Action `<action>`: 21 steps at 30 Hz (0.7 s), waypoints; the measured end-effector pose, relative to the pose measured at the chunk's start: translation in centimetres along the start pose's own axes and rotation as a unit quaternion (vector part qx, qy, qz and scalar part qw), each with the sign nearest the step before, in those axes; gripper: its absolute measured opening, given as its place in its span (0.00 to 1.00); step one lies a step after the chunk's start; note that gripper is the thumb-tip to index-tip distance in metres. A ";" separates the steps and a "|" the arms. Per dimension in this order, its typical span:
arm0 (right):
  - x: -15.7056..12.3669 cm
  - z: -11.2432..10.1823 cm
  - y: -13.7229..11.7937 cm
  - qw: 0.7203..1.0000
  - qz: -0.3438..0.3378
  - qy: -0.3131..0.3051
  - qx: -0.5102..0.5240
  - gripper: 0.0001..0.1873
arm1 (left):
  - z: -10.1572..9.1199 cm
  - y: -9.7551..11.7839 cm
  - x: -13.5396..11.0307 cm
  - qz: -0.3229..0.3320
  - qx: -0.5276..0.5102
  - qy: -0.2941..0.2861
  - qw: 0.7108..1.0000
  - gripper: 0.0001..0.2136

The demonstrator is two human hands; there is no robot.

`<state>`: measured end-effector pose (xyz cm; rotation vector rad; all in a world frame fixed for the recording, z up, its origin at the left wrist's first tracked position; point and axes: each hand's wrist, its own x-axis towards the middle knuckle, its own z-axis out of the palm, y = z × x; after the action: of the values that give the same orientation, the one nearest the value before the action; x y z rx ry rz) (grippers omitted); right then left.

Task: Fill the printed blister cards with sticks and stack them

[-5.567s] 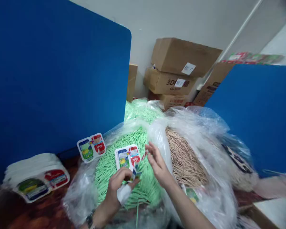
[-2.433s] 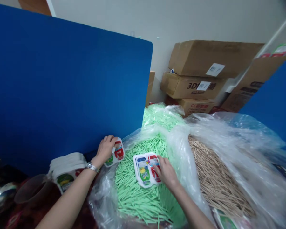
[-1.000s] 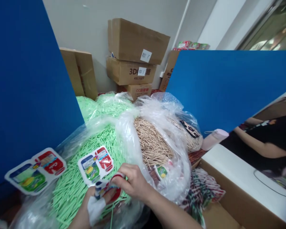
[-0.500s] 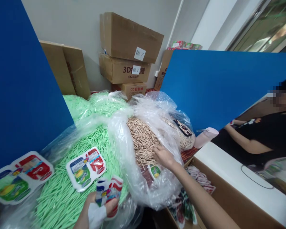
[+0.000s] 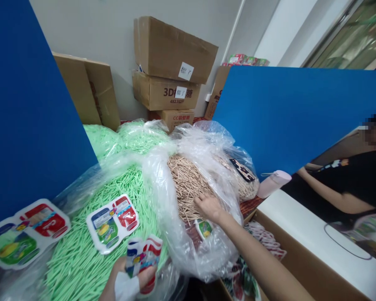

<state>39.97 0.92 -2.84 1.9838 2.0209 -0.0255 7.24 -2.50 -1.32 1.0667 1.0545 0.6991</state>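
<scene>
My left hand [image 5: 127, 278], with a white wrap at the thumb base, is closed round a bent printed packet [image 5: 144, 261] in blue, white and red. My right hand [image 5: 209, 207] lies on the thin brown sticks [image 5: 189, 179] in an open clear plastic bag [image 5: 163, 200]. Its fingers are curled, with the tips among the sticks. Beside the right wrist, a small green-and-white packet [image 5: 204, 228] rests in the bag. Thin green sticks [image 5: 90, 251] fill the bag to the left. On them lie a flat two-part packet [image 5: 113, 223] and a larger similar one [image 5: 28, 233].
Stacked cardboard boxes [image 5: 175, 54] stand by the wall. Blue panels [image 5: 294, 113] flank the bags. A pink bottle [image 5: 274, 184] stands at right near a white surface [image 5: 303, 225]. An open carton [image 5: 296, 267] holds striped packets. A person in black [image 5: 347, 184] sits at far right.
My right hand has shifted slightly left over the brown sticks, its fingers more bunched. My left hand keeps hold of the printed packet. The view has turned slightly.
</scene>
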 end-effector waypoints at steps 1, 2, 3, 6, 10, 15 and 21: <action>0.1 0.1 -0.2 1.000 -0.003 0.007 -0.010 0.12 | 0.1 0.2 -0.1 -0.003 -0.006 0.000 1.000 0.22; 0.1 0.2 -0.4 1.000 -0.008 0.017 -0.021 0.12 | 0.2 0.2 -0.1 -0.004 -0.010 0.003 1.000 0.22; 0.1 0.3 -0.6 0.999 -0.015 0.026 -0.033 0.12 | 0.2 0.2 -0.2 -0.005 -0.011 0.006 1.000 0.22; -0.1 0.8 -0.9 0.997 -0.042 0.045 -0.057 0.12 | 0.1 -0.3 -0.1 -0.002 -0.010 0.012 1.000 0.21; -0.1 1.5 -0.7 0.994 -0.051 0.057 -0.076 0.12 | -0.5 -1.5 0.5 0.011 0.027 0.011 1.000 0.20; 0.4 1.9 -0.3 0.993 -0.064 0.058 -0.074 0.11 | -0.6 -1.7 0.8 0.031 0.057 0.017 0.998 0.18; 0.3 1.2 0.2 0.997 -0.053 0.051 -0.033 0.10 | -0.4 -0.3 0.0 0.027 0.011 0.012 1.000 0.16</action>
<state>40.46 0.93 -4.03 1.8703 2.1598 0.1196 6.88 -2.49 -1.63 1.1115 1.0606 0.7462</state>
